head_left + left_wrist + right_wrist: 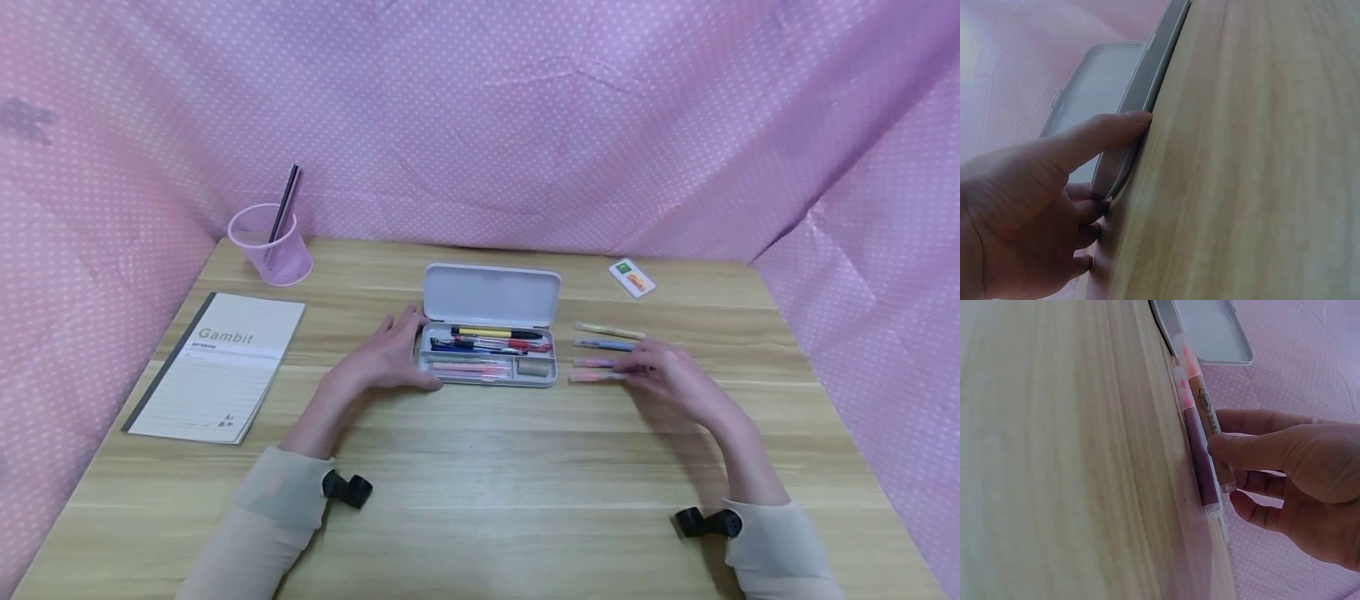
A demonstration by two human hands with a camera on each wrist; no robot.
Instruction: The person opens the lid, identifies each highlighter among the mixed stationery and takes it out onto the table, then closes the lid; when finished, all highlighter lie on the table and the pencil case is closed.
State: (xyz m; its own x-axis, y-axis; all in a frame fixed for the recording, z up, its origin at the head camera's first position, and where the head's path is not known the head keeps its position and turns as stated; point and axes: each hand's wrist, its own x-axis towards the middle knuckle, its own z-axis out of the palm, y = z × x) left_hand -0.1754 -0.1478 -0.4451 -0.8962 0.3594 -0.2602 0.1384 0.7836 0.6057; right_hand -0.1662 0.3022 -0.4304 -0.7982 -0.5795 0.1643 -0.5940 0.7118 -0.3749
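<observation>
An open white pencil case (491, 296) stands mid-table with its lid tipped back; pens, pink-tipped sticks and a grey block lie in its compartments. My left hand (390, 352) grips its left end, the thumb along the front side and the fingers round the corner, as the left wrist view (1029, 181) shows. To the right of the case, my right hand (670, 379) pinches an orange highlighter (1204, 400) between thumb and fingers. A purple highlighter (1200, 459) lies right beside it. Farther back are a blue highlighter (603, 344) and a yellow highlighter (609, 331).
A notebook (221, 367) lies at the left. Behind it stands a pink cup (281, 258) holding dark sticks (285, 202). A small white card-like block (632, 278) with a coloured picture lies at the back right. Pink dotted cloth (480, 125) hangs round the table.
</observation>
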